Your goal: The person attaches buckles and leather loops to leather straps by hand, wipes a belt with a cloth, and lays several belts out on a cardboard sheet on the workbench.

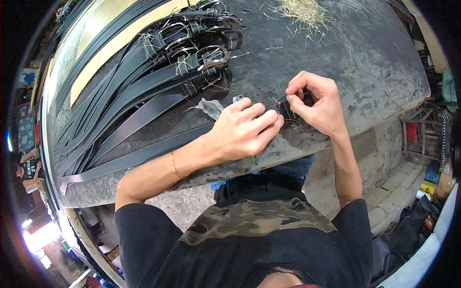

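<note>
A black leather belt (144,152) with pale edge stitching lies along the table's near side, its right end between my two hands. My left hand (247,128) is closed on the belt, fingers curled over it. My right hand (321,102) pinches thumb and forefinger together at the belt's dark end, where pale loose threads (294,122) stick out. Whatever sits in that pinch is too small to make out. A tiny reddish spot (279,102) shows between the hands. Just beyond my left hand lies a crumpled, whitish translucent scrap (210,108).
Many black belts with silver buckles (213,57) are heaped at the table's left, loose threads on them. A pile of straw-coloured thread ends (305,13) lies at the far side of the dark table (365,72). A metal frame (422,127) stands at right. Another person (30,169) is far left.
</note>
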A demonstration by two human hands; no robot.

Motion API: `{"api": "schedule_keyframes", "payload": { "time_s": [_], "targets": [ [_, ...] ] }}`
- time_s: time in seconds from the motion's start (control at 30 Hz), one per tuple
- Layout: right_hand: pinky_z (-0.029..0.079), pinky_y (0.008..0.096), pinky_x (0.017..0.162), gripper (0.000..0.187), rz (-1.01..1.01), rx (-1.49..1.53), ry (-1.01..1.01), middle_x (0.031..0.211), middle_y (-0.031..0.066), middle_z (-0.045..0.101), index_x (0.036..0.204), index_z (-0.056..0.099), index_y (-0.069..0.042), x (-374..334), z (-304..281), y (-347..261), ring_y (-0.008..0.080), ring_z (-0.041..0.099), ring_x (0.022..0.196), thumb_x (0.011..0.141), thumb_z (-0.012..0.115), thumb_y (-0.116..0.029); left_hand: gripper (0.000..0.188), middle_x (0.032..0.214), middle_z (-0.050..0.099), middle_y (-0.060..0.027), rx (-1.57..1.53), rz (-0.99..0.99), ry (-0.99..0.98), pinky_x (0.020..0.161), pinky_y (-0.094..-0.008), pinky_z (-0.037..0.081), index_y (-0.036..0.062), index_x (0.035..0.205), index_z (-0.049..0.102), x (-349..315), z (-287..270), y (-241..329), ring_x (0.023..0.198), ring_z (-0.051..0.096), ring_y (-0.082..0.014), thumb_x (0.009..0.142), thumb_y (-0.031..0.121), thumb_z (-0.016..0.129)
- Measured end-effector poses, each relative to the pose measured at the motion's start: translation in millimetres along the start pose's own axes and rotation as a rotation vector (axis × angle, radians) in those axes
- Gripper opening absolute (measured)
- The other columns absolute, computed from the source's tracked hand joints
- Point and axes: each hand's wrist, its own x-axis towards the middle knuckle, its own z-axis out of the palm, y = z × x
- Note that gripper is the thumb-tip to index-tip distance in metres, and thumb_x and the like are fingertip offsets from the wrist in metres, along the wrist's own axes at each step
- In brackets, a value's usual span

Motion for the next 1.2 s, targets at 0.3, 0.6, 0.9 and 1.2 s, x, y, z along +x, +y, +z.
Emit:
{"api": "schedule_keyframes", "payload": {
  "time_s": [0.3, 0.6, 0.9, 1.2],
  "targets": [
    [0.044, 0.024, 0.055, 0.007, -0.047, -0.068, -0.027, 0.068, 0.0031, 0.06, 0.078, 0.064, 0.001, 3, 0, -2, 0.0077, 0.054, 0.061, 0.072, 0.067, 0.0, 0.035, 0.073, 0.049, -0.0013, -0.037, -0.013, 0.003, 0.052, -0.0301, 0.037, -0.0012, 0.094, 0.07, 0, 0, -1, 0.06, 0.049, -0.0142, 0.061, 0.009, 0.067],
    [0.043, 0.025, 0.055, 0.008, -0.081, -0.093, -0.03, 0.069, 0.0049, 0.061, 0.078, 0.063, 0.002, 3, 0, -1, 0.0093, 0.055, 0.061, 0.072, 0.067, 0.0, 0.025, 0.076, 0.053, -0.0005, 0.006, -0.035, -0.03, 0.059, -0.0294, 0.039, 0.0027, 0.086, 0.068, 0, -2, 1, 0.067, 0.054, -0.0138, 0.063, 0.012, 0.067],
    [0.046, 0.0218, 0.062, 0.006, -0.008, 0.118, 0.083, 0.074, -0.0001, 0.063, 0.083, 0.064, 0.001, -2, 3, 3, 0.0056, 0.056, 0.068, 0.078, 0.066, 0.004, 0.026, 0.074, 0.052, -0.0008, -0.018, -0.028, 0.027, 0.056, -0.0294, 0.039, 0.0022, 0.089, 0.068, 1, 0, -1, 0.064, 0.053, -0.014, 0.064, 0.011, 0.066],
    [0.055, 0.0365, 0.083, 0.01, -0.096, 0.907, 0.761, 0.087, 0.0085, 0.064, 0.101, 0.062, 0.002, 2, -29, 22, 0.0151, 0.063, 0.078, 0.091, 0.06, 0.001, 0.019, 0.084, 0.067, -0.0087, 0.158, -0.238, 0.122, 0.057, -0.037, 0.054, 0.0094, 0.097, 0.071, 79, -5, -50, 0.066, 0.067, -0.0266, 0.078, 0.008, 0.072]
  ]
}}
